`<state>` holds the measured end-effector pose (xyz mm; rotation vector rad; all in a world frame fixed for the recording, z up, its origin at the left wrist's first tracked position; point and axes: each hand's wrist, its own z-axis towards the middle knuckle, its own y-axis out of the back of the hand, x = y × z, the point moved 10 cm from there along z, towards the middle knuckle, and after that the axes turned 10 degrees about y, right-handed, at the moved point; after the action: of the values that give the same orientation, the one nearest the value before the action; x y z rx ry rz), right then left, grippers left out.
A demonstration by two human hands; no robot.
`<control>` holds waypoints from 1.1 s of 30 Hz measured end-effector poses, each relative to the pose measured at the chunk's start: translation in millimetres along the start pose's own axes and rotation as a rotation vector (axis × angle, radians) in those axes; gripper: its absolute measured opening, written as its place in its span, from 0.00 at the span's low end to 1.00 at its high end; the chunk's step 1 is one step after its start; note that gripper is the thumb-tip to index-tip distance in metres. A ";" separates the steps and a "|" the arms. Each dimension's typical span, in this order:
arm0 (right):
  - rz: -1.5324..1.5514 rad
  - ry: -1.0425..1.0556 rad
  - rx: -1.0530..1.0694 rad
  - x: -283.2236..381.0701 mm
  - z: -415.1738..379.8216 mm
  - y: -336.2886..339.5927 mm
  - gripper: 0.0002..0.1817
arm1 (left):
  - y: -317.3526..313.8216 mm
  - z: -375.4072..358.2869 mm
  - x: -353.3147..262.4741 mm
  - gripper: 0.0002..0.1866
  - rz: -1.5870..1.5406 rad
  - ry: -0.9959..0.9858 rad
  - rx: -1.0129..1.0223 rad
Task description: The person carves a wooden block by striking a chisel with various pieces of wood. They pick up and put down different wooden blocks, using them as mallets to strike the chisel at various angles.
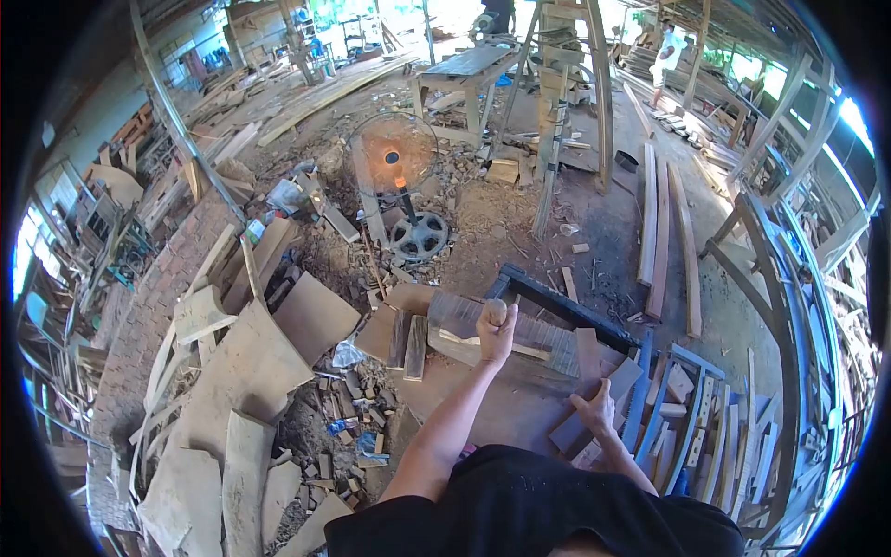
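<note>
My left hand (498,342) is closed around a round-ended wooden piece (496,310), raised over the workbench; the rest of that piece is hidden. My right hand (596,408), lower and to the right, grips the lower end of a flat brown wooden board (587,356) that stands up from the bench. Beneath my left hand lies a long, worn wooden block (447,320) with a pale strip of wood on it. Beside my right hand is another dark flat board (620,382).
A dark beam (574,309) runs behind the bench. Beyond it stands an orange-centred fan (393,158). Curved wood slabs (232,371) lean at left, and slatted frames (691,418) are at right. Long planks (661,237) lie on the floor. Another person (666,60) stands far back right.
</note>
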<state>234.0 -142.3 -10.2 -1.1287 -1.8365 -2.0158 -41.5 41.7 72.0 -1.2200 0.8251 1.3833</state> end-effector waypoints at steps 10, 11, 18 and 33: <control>-0.088 0.012 0.139 -39.7 -1.5 -34.6 0.46 | 12.3 -6.2 13.8 0.20 0.002 0.092 -0.062; -0.095 0.009 0.129 -40.8 -2.3 -34.8 0.46 | 12.9 -4.6 7.5 0.21 0.057 0.032 -0.054; -0.101 -0.024 0.131 -38.3 -2.8 -30.8 0.43 | 17.1 -4.7 9.0 0.20 -0.009 0.032 -0.052; -0.147 -0.195 0.077 -11.0 -12.7 -51.5 0.50 | 8.1 -7.4 -6.3 0.18 0.056 0.016 0.084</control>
<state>205.6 -146.7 -56.1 -1.2411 -2.1306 -1.9510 -48.3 31.5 75.1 -1.1516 0.9257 1.3715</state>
